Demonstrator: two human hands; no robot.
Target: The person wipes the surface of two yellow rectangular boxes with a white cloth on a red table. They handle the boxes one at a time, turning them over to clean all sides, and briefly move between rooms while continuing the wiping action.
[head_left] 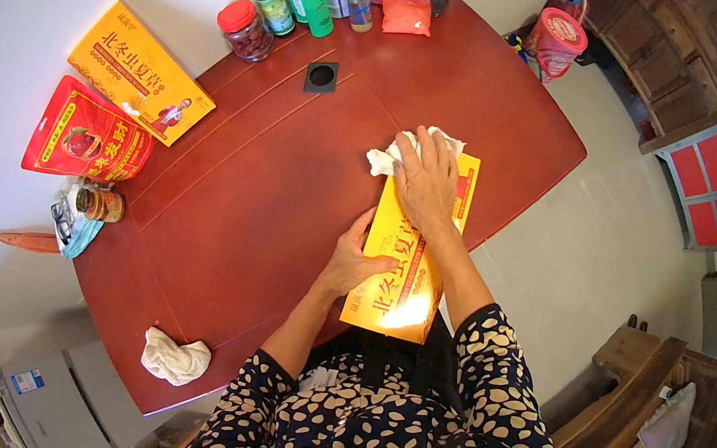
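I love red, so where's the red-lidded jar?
In the head view, the red-lidded jar stands upper left on the table, just left of the green bottles.

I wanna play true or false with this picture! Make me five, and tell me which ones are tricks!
1. The left hand is touching a green glass bottle. False: it is holding the side of a flat yellow cardboard box.
2. The right hand is on a crumpled white cloth. True.
3. A second flat yellow cardboard box is beside a shiny red pouch. True.
4. The big table is bright blue. False: it is reddish-brown.
5. The clear jar with dark things inside has a round green lid. False: its round lid is red.
6. Another crumpled whitish cloth lies on the table. True.
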